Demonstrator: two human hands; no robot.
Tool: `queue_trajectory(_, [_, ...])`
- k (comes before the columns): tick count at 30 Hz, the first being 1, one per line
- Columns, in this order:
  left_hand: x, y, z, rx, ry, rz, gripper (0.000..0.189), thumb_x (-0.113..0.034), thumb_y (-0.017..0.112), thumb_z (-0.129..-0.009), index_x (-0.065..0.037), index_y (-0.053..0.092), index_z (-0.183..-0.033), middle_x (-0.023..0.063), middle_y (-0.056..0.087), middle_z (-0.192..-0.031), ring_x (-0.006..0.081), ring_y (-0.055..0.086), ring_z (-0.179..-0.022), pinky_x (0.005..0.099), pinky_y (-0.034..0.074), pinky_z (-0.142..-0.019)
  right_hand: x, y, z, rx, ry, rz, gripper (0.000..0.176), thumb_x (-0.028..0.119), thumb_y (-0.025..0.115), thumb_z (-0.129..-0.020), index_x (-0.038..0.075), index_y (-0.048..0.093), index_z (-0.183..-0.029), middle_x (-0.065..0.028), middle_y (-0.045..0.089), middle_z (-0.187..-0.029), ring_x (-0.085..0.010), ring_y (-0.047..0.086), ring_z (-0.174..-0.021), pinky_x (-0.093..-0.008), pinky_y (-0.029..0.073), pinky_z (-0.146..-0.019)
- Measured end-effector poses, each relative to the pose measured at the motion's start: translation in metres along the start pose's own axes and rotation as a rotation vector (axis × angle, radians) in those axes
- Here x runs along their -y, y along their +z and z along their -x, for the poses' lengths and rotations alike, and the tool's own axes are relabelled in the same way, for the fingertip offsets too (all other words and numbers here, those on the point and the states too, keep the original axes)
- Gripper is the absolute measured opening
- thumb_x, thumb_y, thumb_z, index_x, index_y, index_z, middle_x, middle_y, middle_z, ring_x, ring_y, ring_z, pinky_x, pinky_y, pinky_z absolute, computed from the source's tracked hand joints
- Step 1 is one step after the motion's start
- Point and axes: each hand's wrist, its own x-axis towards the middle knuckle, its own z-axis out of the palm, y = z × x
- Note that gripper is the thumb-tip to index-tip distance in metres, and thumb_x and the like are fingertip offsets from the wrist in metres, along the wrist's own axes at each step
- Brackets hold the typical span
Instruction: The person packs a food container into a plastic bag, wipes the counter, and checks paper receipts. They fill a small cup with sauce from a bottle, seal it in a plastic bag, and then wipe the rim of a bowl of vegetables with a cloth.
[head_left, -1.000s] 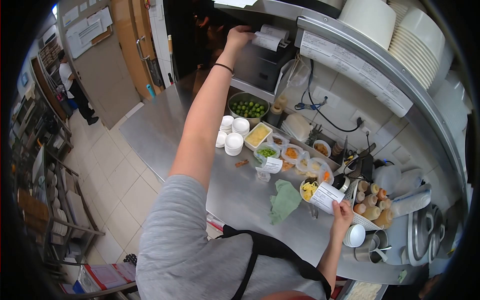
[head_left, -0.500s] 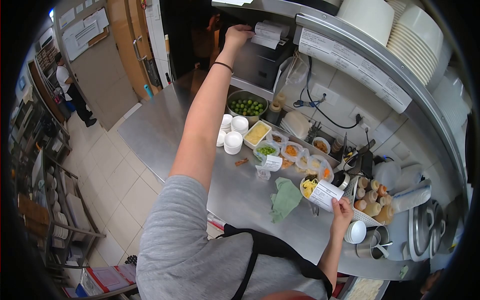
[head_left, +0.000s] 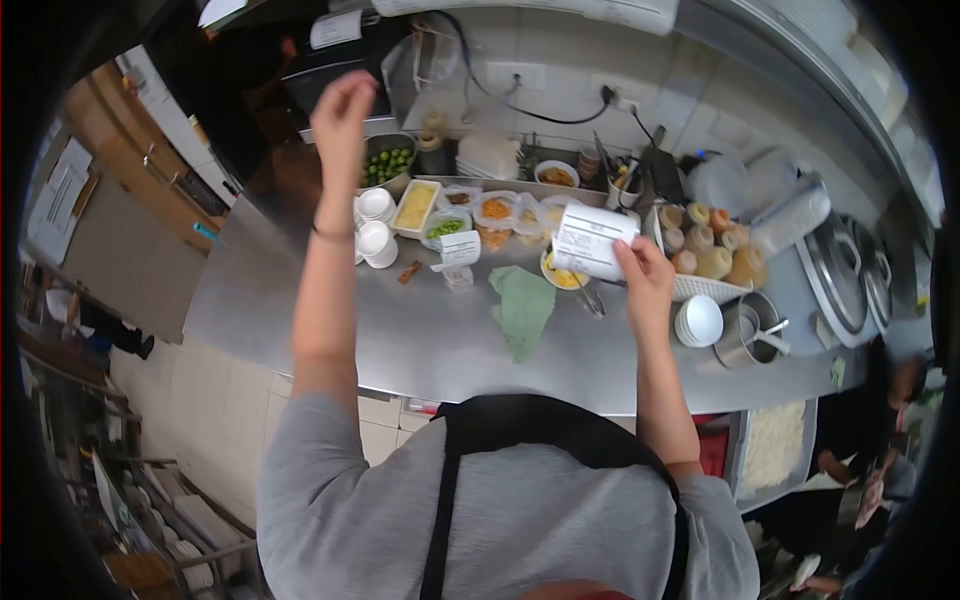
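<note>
Right hand centre right of frame, fingers pinched on printed ticket, held above tabletop, over yellow-filled bowl. Left hand raised upper left, fingers loosely curled, empty, near ticket printer. Green cloth on tabletop between arms.

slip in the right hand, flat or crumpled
Flat: the right hand pinches the slip by one edge, its printed face spread open.
</note>
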Motion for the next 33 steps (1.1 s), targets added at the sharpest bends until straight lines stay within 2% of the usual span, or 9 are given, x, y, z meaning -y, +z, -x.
queue_trajectory(1, [-0.011,0.014,0.035,0.126,-0.084,0.050,0.014,-0.008,0.058,-0.082,-0.001,0.059,-0.095,0.0028,0.061,-0.087,0.0098,0.055,-0.081,0.0223,0.044,-0.074,0.001,0.000,0.000,0.017,-0.005,-0.028,0.009,0.007,0.056,-0.084,-0.001,0.057,-0.087,-0.0032,0.060,-0.084,-0.0059,0.054,-0.076,-0.0192,0.042,-0.067])
queue_trajectory(2, [-0.022,0.031,0.068,0.217,-0.317,0.194,0.017,-0.010,0.058,-0.082,-0.002,0.058,-0.097,0.0040,0.062,-0.087,0.0107,0.057,-0.082,0.0229,0.044,-0.075,0.002,0.002,0.000,0.004,0.001,-0.027,0.009,0.007,0.056,-0.084,-0.001,0.057,-0.087,-0.0032,0.060,-0.084,-0.0059,0.054,-0.076,-0.0192,0.042,-0.067])
queue_trajectory(4, [-0.029,0.057,0.121,0.416,-0.522,0.290,0.030,-0.014,0.055,-0.084,-0.002,0.051,-0.112,0.0105,0.063,-0.093,0.0158,0.059,-0.085,0.0276,0.046,-0.077,0.002,0.004,-0.001,0.029,-0.034,-0.096,0.010,0.006,0.053,-0.085,-0.001,0.055,-0.091,-0.0048,0.060,-0.086,-0.0066,0.054,-0.077,-0.0195,0.042,-0.068])
queue_trajectory(6, [-0.050,0.076,0.150,0.551,-0.684,0.429,0.039,-0.015,0.054,-0.085,-0.004,0.044,-0.121,0.0096,0.062,-0.096,0.0138,0.058,-0.086,0.0266,0.044,-0.079,0.000,0.003,0.000,0.049,-0.028,-0.113,0.010,0.006,0.052,-0.086,-0.001,0.054,-0.093,-0.0054,0.060,-0.087,-0.0069,0.054,-0.078,-0.0198,0.042,-0.069])
queue_trajectory(9, [-0.077,0.093,0.169,0.568,-0.783,0.614,0.044,-0.015,0.053,-0.086,-0.006,0.039,-0.126,0.0088,0.060,-0.099,0.0117,0.055,-0.089,0.0258,0.042,-0.081,0.003,0.001,0.002,0.054,-0.023,-0.113,0.011,0.004,0.050,-0.086,-0.002,0.052,-0.095,-0.0062,0.060,-0.088,-0.0075,0.054,-0.079,-0.0203,0.042,-0.071])
queue_trajectory(16, [-0.092,0.106,0.182,0.524,-0.779,0.677,0.053,-0.010,0.048,-0.087,-0.007,0.025,-0.134,0.0120,0.059,-0.103,0.0141,0.057,-0.090,0.0283,0.045,-0.078,0.005,0.000,0.008,0.027,-0.037,-0.148,0.012,0.003,0.050,-0.086,-0.002,0.050,-0.097,-0.0072,0.060,-0.089,-0.0079,0.054,-0.081,-0.0207,0.042,-0.072])
queue_trajectory(20, [-0.105,0.103,0.180,0.494,-0.860,0.699,0.053,-0.005,0.046,-0.086,-0.006,0.025,-0.134,0.0107,0.059,-0.103,0.0152,0.056,-0.094,0.0299,0.045,-0.081,0.001,-0.002,0.011,0.057,-0.044,-0.202,0.014,0.002,0.050,-0.086,-0.003,0.049,-0.098,-0.0077,0.060,-0.091,-0.0084,0.054,-0.083,-0.0209,0.042,-0.073])
queue_trajectory(25, [-0.104,0.099,0.181,0.456,-0.778,0.685,0.052,-0.010,0.046,-0.088,-0.008,0.024,-0.135,0.0122,0.059,-0.103,0.0147,0.058,-0.089,0.0277,0.047,-0.075,-0.001,-0.003,0.012,0.081,-0.054,-0.224,0.020,0.004,0.050,-0.086,-0.002,0.049,-0.105,-0.0091,0.060,-0.098,-0.0106,0.055,-0.089,-0.0219,0.042,-0.078])
queue_trajectory(33, [-0.112,0.092,0.173,0.430,-0.740,0.670,0.051,-0.009,0.046,-0.088,-0.008,0.025,-0.135,0.0107,0.060,-0.100,0.0136,0.057,-0.089,0.0271,0.047,-0.076,-0.004,-0.010,0.014,0.059,-0.016,-0.191,0.025,0.000,0.050,-0.085,-0.004,0.048,-0.109,-0.0095,0.060,-0.097,-0.0108,0.055,-0.087,-0.0224,0.042,-0.078])
